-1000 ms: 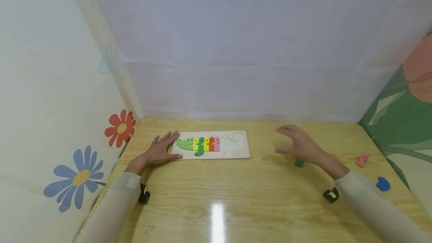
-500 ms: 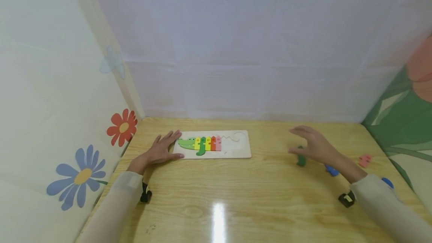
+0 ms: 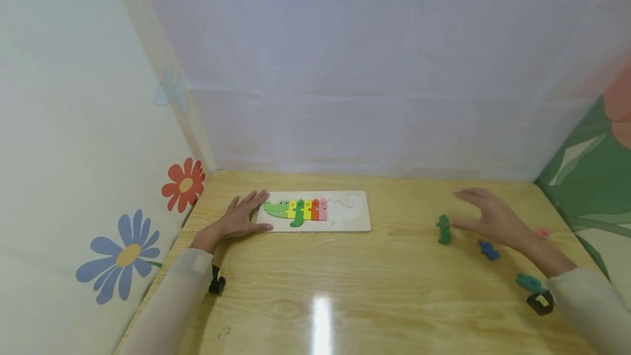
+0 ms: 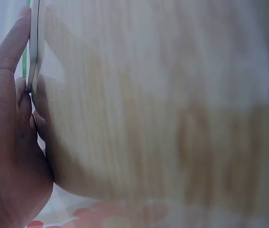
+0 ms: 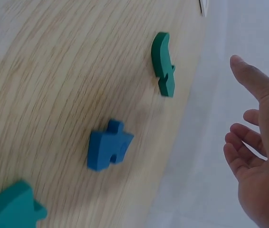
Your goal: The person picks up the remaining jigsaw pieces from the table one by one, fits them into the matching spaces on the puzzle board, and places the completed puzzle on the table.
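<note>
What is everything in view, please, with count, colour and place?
Puzzle board: one, off-white, left
Crocodile pieces: six, green, yellow, red, pink, on board
Green piece: one, green, centre-right
Blue piece: one, blue, further right
Teal piece: one, teal, lower right
Pink piece: one, pink, right, partly hidden
Table: one, wood-brown, beneath
Cloths: three, pale or floral, around
Cameras: two, black, wrists
Sleeves: two, beige, forearms
Left hand: one, touching board
Right hand: one, above table

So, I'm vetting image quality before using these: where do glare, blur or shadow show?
Head view: a white glare streak on the table, low centre; the right hand looks slightly soft. Left wrist view: the table's grain blurred and hazy, the left hand dark. Right wrist view: a faint shadow beside the blue piece, a small bright spot at the left edge.
</note>
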